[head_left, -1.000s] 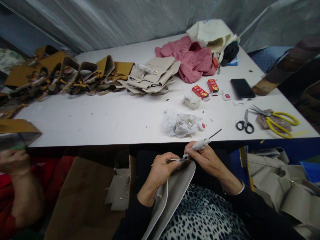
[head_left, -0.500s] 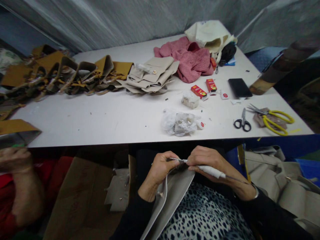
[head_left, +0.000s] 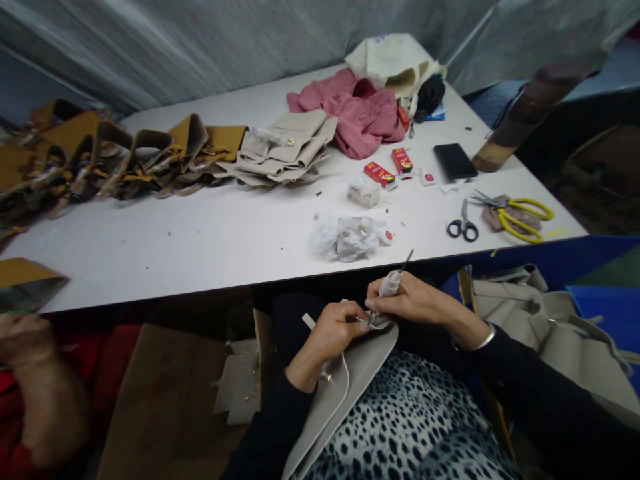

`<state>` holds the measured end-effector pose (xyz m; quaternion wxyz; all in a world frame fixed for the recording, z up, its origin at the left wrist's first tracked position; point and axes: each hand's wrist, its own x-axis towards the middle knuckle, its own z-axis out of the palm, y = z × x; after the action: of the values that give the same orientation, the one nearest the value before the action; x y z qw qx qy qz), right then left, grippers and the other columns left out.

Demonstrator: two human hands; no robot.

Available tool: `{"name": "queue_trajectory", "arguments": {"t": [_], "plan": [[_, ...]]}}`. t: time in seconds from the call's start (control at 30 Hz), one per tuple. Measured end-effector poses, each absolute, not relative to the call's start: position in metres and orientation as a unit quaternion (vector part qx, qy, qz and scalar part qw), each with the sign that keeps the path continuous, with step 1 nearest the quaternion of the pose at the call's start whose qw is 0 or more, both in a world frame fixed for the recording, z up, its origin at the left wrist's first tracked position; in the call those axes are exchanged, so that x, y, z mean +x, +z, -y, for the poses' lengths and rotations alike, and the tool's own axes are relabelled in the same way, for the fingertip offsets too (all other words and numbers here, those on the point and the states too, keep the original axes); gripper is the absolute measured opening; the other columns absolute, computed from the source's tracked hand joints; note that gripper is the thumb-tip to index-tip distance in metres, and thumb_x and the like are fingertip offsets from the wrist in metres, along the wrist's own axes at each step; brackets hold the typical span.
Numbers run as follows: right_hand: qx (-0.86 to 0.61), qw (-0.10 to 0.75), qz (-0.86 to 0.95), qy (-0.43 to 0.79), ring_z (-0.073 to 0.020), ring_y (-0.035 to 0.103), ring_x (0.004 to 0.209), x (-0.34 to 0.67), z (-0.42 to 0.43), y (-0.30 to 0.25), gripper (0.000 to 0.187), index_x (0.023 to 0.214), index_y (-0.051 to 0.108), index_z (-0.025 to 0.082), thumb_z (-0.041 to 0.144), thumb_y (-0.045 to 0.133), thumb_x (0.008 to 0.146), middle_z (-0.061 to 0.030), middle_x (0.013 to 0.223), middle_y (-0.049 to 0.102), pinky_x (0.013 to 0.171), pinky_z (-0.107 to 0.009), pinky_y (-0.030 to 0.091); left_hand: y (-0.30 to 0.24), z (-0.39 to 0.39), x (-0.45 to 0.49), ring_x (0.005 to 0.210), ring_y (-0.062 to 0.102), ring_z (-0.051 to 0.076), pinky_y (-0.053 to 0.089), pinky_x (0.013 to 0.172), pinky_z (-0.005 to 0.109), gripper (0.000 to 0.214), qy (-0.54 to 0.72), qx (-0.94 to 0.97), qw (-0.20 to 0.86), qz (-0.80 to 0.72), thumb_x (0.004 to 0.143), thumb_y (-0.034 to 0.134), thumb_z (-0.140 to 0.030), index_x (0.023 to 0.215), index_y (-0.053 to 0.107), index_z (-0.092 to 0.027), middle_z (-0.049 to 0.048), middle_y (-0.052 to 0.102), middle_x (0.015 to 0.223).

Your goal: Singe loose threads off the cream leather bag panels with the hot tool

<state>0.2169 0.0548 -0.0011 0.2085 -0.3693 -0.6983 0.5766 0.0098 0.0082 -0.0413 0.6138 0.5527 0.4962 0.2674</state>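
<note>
My left hand (head_left: 337,333) pinches the upper edge of a beige bag panel (head_left: 360,373) that lies over my lap. A metal snap shows on the panel near my wrist, and a narrow pale strap stands out behind the hand. In my right hand (head_left: 417,300) is an awl-like tool (head_left: 391,283) with a white-wrapped handle, its thin metal shaft pointing up. The tool's lower end is close to my left fingertips at the panel's edge; my fingers hide the exact contact.
On the white table (head_left: 225,243) lie scissors (head_left: 463,229), yellow-handled snips (head_left: 523,217), plastic-wrapped lumps (head_left: 350,239), red boxes (head_left: 380,175) and stacked beige pieces (head_left: 287,150). A cardboard box (head_left: 165,393) stands at left, beside another person's arm (head_left: 45,387). Beige bags (head_left: 550,320) fill the right side.
My right hand has turned the tool from lying sideways to upright and shifted slightly up. My left hand stays on the panel's edge. The view has swung slightly right.
</note>
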Motion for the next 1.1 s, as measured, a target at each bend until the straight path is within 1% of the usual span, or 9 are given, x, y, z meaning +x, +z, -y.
{"name": "queue_trajectory", "arguments": {"t": [0.13,0.23,0.33,0.43,0.6,0.7,0.8,0.93,1.1], "plan": [[-0.372,0.215,0.653,0.623,-0.0122,0.056,0.052,0.216,-0.059,-0.003,0.027,0.069,0.069,0.018,0.032,0.065,0.091,0.0023,0.058,0.061,0.049,-0.022,0.044,-0.039,-0.009,0.012,0.084,0.066,0.022,0.048,0.082,0.033,0.004,0.256,0.537,0.641,-0.485,0.068,0.075,-0.018,0.072,0.077,-0.017,0.0065,0.076,0.086],[-0.417,0.328,0.598,0.601,-0.0123,0.059,0.054,0.222,-0.055,-0.001,0.031,0.071,0.068,0.018,0.040,0.066,0.093,0.0011,0.062,0.064,0.054,-0.024,0.048,-0.036,-0.010,0.009,0.075,0.062,0.019,0.046,0.073,0.030,0.006,0.276,0.486,0.655,-0.509,0.067,0.076,-0.022,0.070,0.075,-0.016,0.0048,0.072,0.078],[-0.443,0.456,0.561,0.530,-0.0148,0.068,0.067,0.229,-0.044,-0.002,0.032,0.083,0.073,0.019,0.047,0.065,0.096,-0.0015,0.070,0.071,0.067,-0.026,0.054,-0.034,-0.011,0.006,0.067,0.057,0.016,0.042,0.068,0.028,0.009,0.297,0.456,0.652,-0.528,0.065,0.077,-0.024,0.068,0.074,-0.016,0.0022,0.067,0.068],[-0.445,0.494,0.528,0.528,-0.0178,0.074,0.078,0.232,-0.031,-0.007,0.035,0.103,0.074,0.020,0.053,0.064,0.098,-0.0052,0.085,0.079,0.073,-0.028,0.058,-0.033,-0.012,0.007,0.067,0.056,0.016,0.041,0.068,0.028,0.010,0.304,0.456,0.646,-0.531,0.063,0.078,-0.024,0.067,0.074,-0.016,0.0022,0.067,0.067],[-0.470,0.478,0.525,0.524,-0.0180,0.076,0.077,0.229,-0.014,-0.018,0.038,0.122,0.066,0.022,0.053,0.053,0.105,-0.0060,0.091,0.081,0.073,-0.030,0.059,-0.034,-0.012,0.007,0.068,0.058,0.017,0.042,0.068,0.029,0.010,0.305,0.474,0.632,-0.532,0.064,0.076,-0.023,0.070,0.076,-0.015,0.0035,0.070,0.070],[-0.480,0.452,0.594,0.462,-0.0192,0.075,0.086,0.225,-0.006,-0.023,0.027,0.111,0.068,0.023,0.046,0.054,0.106,-0.0048,0.095,0.078,0.078,-0.030,0.056,-0.036,-0.011,0.006,0.068,0.059,0.017,0.043,0.069,0.029,0.010,0.312,0.485,0.619,-0.532,0.067,0.076,-0.024,0.072,0.077,-0.016,0.0034,0.069,0.070],[-0.479,0.364,0.713,0.360,-0.0197,0.068,0.087,0.217,0.001,-0.024,0.017,0.104,0.066,0.024,0.039,0.069,0.098,-0.0040,0.097,0.072,0.076,-0.030,0.050,-0.036,-0.009,0.005,0.072,0.062,0.019,0.046,0.071,0.030,0.008,0.334,0.520,0.578,-0.533,0.070,0.076,-0.025,0.074,0.077,-0.017,0.0040,0.071,0.074],[-0.474,0.275,0.786,0.284,-0.0188,0.059,0.083,0.203,0.006,-0.017,0.033,0.104,0.059,0.022,0.030,0.084,0.085,-0.0015,0.094,0.067,0.072,-0.029,0.041,-0.031,-0.005,0.009,0.075,0.064,0.019,0.047,0.071,0.029,0.005,0.350,0.572,0.514,-0.536,0.073,0.073,-0.020,0.070,0.077,-0.019,0.0033,0.071,0.075],[-0.495,0.218,0.787,0.297,-0.0156,0.054,0.072,0.193,0.001,-0.008,0.030,0.099,0.054,0.022,0.027,0.081,0.086,0.0020,0.084,0.063,0.064,-0.026,0.032,-0.027,0.000,0.015,0.074,0.063,0.017,0.047,0.070,0.027,0.012,0.345,0.615,0.485,-0.516,0.079,0.069,-0.017,0.070,0.077,-0.019,0.0025,0.069,0.075]]}}
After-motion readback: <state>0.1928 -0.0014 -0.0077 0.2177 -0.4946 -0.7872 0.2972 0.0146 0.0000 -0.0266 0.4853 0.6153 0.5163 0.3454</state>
